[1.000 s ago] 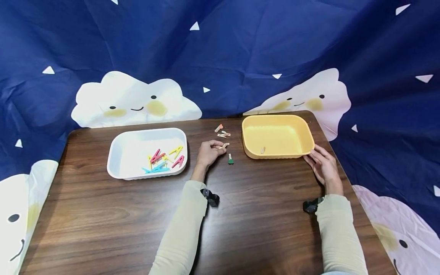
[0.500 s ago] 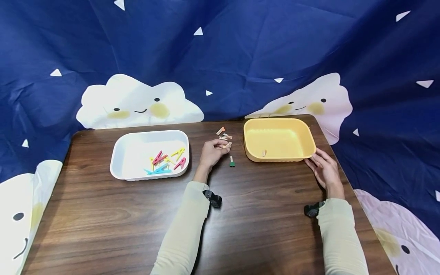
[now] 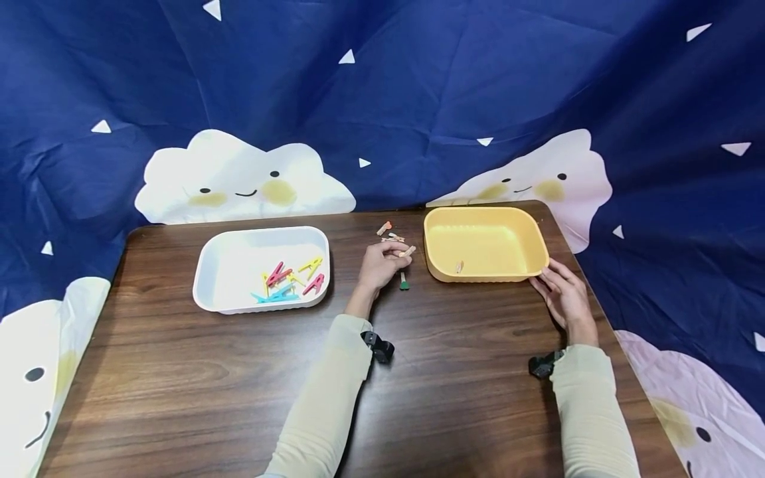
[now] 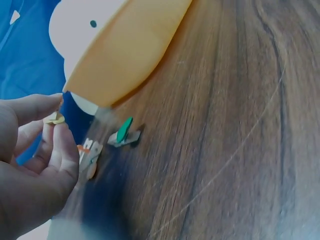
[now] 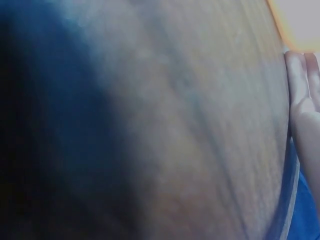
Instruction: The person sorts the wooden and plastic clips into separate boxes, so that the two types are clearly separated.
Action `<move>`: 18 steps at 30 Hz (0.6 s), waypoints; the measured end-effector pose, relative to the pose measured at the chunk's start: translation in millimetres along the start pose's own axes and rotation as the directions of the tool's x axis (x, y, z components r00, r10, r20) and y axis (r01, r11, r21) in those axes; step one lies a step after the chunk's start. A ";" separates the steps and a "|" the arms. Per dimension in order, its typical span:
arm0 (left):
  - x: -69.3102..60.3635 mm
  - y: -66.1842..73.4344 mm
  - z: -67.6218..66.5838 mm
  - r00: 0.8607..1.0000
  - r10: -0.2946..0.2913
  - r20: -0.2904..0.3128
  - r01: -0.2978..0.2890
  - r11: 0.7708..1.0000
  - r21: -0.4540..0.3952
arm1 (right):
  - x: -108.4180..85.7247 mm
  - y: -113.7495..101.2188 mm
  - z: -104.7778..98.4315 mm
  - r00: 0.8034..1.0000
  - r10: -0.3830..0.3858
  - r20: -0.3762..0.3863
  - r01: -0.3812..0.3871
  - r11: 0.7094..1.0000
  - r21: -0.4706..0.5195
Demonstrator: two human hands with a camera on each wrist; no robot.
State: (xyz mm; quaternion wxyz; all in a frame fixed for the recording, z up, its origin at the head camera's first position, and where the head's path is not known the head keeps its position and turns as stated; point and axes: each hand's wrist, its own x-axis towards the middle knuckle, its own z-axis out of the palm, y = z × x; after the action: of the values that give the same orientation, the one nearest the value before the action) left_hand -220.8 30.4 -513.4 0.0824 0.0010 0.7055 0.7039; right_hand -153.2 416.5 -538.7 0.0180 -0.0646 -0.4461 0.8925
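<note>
My left hand (image 3: 380,267) pinches a small wooden clothespin (image 3: 408,252) between thumb and fingertips, raised off the table left of the yellow tray (image 3: 478,271). In the left wrist view a pale rounded end of that clothespin (image 4: 54,118) shows at the fingertips. Below the left hand lies a clothespin with a green decoration (image 3: 404,285). Behind it are several more wooden clothespins, one with an orange decoration (image 3: 384,228). One small clothespin (image 3: 459,267) lies inside the yellow tray. My right hand (image 3: 566,295) rests its extended fingers against the tray's near right corner.
A white tray (image 3: 224,269) on the left holds several larger plastic pegs (image 3: 279,292) in red, yellow and blue. Both trays stand on a dark wooden table (image 3: 197,392). A blue curtain with clouds (image 3: 394,86) hangs behind the table.
My left hand has lifted the clothespin and moved right toward the yellow tray. My right hand stays at the tray's corner. The head view has shifted slightly.
</note>
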 end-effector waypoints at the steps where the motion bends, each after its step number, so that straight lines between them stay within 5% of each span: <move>1: 0.3 0.7 1.7 1.000 0.001 0.002 -0.001 1.000 0.001 | 0.1 -0.3 0.0 1.000 0.001 0.002 -0.001 1.000 0.000; 11: 0.2 12.3 20.2 0.999 0.020 0.034 -0.021 1.000 0.018 | -0.7 0.5 -2.2 1.000 -0.005 0.017 0.005 1.000 0.007; 18: 1.5 18.7 32.5 0.995 0.086 0.059 -0.093 0.987 0.132 | 1.6 1.0 -3.4 1.000 -0.026 0.015 0.026 1.000 -0.008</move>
State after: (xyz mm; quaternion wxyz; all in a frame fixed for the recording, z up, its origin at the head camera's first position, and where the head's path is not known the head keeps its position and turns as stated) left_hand -220.6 63.1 -494.8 0.0691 0.0569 0.7481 0.6575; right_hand -154.3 418.7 -541.6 0.0263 -0.0523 -0.4508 0.8907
